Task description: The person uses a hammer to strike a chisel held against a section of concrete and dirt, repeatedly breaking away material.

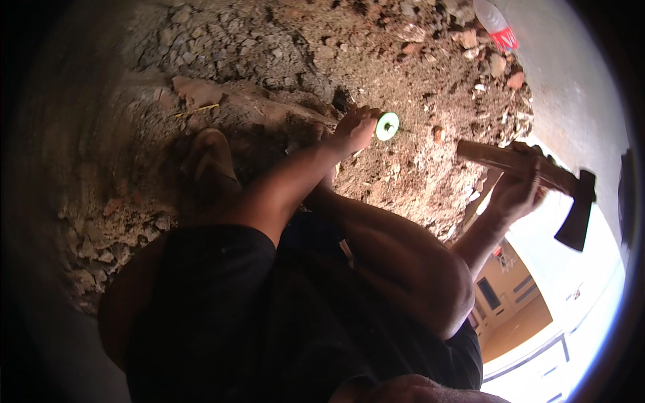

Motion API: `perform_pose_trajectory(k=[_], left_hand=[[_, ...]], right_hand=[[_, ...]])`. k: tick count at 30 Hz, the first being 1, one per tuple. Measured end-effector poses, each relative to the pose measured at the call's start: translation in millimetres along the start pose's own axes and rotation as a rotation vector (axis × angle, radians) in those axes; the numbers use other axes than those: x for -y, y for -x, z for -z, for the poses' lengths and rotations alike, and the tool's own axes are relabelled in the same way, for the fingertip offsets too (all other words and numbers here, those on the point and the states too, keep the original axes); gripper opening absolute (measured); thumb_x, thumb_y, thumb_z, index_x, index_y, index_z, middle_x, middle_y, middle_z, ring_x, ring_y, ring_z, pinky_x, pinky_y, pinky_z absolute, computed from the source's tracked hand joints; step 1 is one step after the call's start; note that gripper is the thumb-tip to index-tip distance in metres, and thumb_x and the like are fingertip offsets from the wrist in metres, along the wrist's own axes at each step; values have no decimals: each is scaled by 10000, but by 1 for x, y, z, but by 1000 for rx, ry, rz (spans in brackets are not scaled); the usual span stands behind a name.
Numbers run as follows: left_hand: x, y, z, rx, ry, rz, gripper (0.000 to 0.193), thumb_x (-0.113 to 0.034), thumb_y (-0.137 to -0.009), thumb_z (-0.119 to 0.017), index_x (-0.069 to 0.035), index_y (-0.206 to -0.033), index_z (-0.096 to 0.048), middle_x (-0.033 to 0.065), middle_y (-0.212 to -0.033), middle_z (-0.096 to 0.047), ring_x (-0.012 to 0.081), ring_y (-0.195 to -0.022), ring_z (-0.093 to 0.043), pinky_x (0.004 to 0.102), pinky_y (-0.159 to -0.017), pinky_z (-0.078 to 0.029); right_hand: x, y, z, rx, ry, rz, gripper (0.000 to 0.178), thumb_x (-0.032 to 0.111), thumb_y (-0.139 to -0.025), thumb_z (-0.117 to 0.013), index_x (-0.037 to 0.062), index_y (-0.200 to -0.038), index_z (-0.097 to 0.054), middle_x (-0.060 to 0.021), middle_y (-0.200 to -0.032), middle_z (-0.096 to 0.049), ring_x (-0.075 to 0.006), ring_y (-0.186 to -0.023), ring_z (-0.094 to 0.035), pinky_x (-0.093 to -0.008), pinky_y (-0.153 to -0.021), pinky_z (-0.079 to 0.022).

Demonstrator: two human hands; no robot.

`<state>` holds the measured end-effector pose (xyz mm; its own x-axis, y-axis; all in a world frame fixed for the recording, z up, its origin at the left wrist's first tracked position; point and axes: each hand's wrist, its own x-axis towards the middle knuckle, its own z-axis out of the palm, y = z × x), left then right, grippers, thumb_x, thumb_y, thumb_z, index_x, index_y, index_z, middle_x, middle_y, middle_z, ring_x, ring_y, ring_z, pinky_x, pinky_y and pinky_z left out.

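My left hand point(357, 129) is closed around a chisel with a round, pale green guard point(388, 126). The dark end at the middle of the guard faces up and to the right; the rest of the tool is hidden by my hand and its shadow. On the right, my right hand point(519, 187) grips a hatchet point(498, 156) by its thick wooden handle, close to the head. The dark hatchet blade point(576, 221) points down, away from the chisel, while the handle's butt end points toward the guard, a short gap apart.
Broken, stony soil point(410, 161) spreads around my feet, with loose rubble point(195, 50) at the far left. A clear plastic bottle with a red label point(496, 27) lies by the grey wall point(557, 60). My sandalled foot point(211, 158) is at left. Bright daylight comes through an opening at lower right.
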<state>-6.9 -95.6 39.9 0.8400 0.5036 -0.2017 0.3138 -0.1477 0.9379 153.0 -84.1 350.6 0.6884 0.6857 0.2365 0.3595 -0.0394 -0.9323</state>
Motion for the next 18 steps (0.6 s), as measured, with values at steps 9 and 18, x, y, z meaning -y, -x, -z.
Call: perform_pose_trajectory(k=[9,18], left_hand=[[33,-15,-12,-86,344,-58,240,-105,-880,-547,-135,-1100,-638,127,-1002,-673,282,-899,-667,376,-781,-533],[5,-28,-4,228,-44,-27,154,-138,-844,-618,-75,-982,-646,155,-995,-673,307,-958,-652,404,-822,-518]], right_hand=[[-61,50,35,-249,777,94,307,278,-984,-480,21,-970,-647,-106,-898,-616,-183,-791,-628,-299,-705,-539],[-154,130,-3,-226,70,-452,119,66,-885,-632,41,-999,-613,-127,-926,-677,-224,-896,-679,-377,-799,-575]])
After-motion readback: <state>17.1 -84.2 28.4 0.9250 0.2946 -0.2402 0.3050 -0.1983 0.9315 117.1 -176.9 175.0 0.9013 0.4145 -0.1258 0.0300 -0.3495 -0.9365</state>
